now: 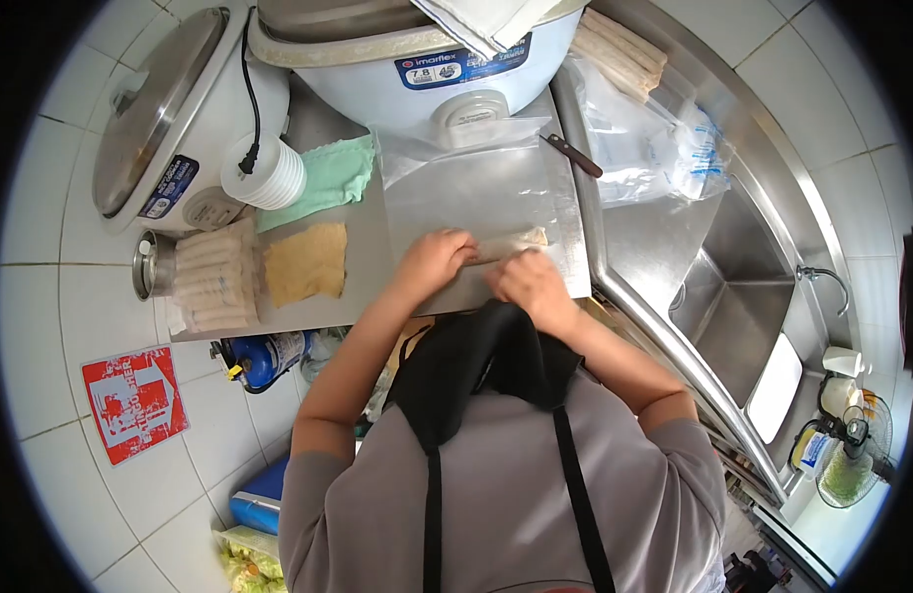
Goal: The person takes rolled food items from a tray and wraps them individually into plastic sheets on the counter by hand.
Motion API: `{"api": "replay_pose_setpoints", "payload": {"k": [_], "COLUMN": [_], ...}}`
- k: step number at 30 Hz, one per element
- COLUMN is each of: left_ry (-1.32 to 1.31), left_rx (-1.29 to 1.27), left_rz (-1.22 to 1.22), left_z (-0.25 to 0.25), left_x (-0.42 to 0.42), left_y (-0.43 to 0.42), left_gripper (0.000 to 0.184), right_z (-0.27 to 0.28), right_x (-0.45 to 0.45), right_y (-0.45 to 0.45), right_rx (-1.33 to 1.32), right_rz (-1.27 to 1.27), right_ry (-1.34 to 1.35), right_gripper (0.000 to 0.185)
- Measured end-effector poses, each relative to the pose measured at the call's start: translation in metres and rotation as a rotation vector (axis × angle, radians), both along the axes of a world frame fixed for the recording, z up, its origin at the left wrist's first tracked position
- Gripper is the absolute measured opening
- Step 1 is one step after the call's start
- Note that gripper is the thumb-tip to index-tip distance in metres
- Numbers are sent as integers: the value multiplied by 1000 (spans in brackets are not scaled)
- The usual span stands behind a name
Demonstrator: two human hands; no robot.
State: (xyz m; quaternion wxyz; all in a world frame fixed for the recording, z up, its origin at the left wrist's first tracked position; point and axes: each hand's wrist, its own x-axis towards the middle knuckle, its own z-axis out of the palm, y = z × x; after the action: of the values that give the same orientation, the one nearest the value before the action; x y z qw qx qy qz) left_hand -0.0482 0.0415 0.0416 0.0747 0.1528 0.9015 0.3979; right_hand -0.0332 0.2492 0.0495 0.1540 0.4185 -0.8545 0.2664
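Perhaps uneven pressure from the left hand [439, 261] and right hand [533, 289], both curled narrowly onto the pale roll [513, 244], could split it

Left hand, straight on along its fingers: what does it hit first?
The left hand would meet the pale roll first. Its fingertips look to be right at it, probably touching, though one overhead view leaves depth unclear.
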Motion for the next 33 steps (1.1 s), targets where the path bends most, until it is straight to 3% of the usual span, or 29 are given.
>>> {"api": "replay_pose_setpoints", "payload": {"k": [2, 3, 4, 7, 10, 16, 26, 29, 33], "left_ry": [-94, -112, -131, 476, 473, 595, 301, 275, 258], "left_rx": [-52, -76, -101, -168, -177, -239, 9, 25, -142], "left_rz": [-31, -52, -72, -13, -41, -48, 109, 144, 214], "left_z": [3, 3, 4, 10, 24, -31, -32, -29, -22], "left_x": [-12, -19, -22, -27, 9, 29, 35, 32, 29], "left_y": [-1, -2, -3, -5, -2, -31, -49, -51, -48], "left_gripper": [13, 13, 12, 14, 21, 32, 28, 23, 21], "right_z": [-11, -15, -19, -18, -15, -34, -39, -37, -31], "right_x": [5, 2, 1, -4, -5, -18, -30, -35, -46], "right_y": [-8, -10, -11, -15, -13, -1, 45, 46, 49], "right_rx": [22, 105, 126, 169, 168, 201, 74, 72, -32], "right_rz": [78, -1, -41, -117, -120, -146, -55, -62, -70], "right_ry": [15, -72, -28, 48, -1, 59, -86, -212, -336], "right_gripper": [29, 41, 42, 42, 42, 40, 42, 38, 32]}}
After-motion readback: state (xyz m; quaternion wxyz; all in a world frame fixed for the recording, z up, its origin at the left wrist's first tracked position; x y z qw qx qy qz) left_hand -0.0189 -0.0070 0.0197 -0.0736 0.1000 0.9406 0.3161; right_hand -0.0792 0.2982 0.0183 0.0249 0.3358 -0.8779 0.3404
